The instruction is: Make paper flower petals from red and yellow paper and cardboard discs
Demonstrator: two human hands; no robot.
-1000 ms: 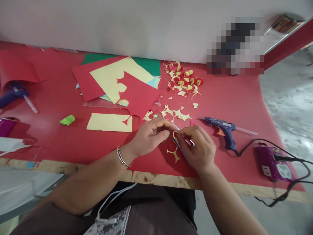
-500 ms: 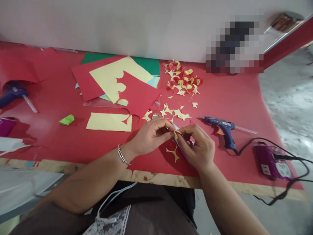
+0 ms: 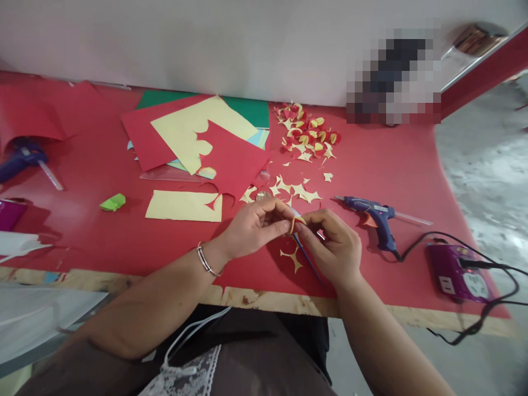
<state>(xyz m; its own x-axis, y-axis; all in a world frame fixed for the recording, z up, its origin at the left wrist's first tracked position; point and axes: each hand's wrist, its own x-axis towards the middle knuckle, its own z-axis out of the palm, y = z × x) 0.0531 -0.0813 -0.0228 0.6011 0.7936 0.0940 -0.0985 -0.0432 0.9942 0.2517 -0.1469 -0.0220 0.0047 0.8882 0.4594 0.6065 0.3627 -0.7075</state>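
Note:
My left hand (image 3: 259,226) and my right hand (image 3: 332,245) meet above the red tabletop. Between their fingertips they pinch a small folded paper piece (image 3: 297,221), yellow and red, so both hands are closed on it. Below my right fingers a thin blue stick-like tool (image 3: 307,258) lies slantwise, its far end partly hidden by the hands. A yellow paper offcut (image 3: 293,258) rests just left of the tool. Beyond my fingers, several yellow scraps (image 3: 297,191) are scattered. Farther back is a pile of folded red and yellow paper pieces (image 3: 311,132).
Right of my hands lies a blue glue gun (image 3: 373,212), its cord running by a purple power strip (image 3: 457,272). Stacked coloured sheets (image 3: 235,159) and a yellow strip (image 3: 181,206) lie at the left. Another glue gun (image 3: 25,157) and a green scrap (image 3: 113,202) are farther left.
The small paper piece has turned between my fingertips, with more of its red side now showing. Both hands stay in nearly the same place.

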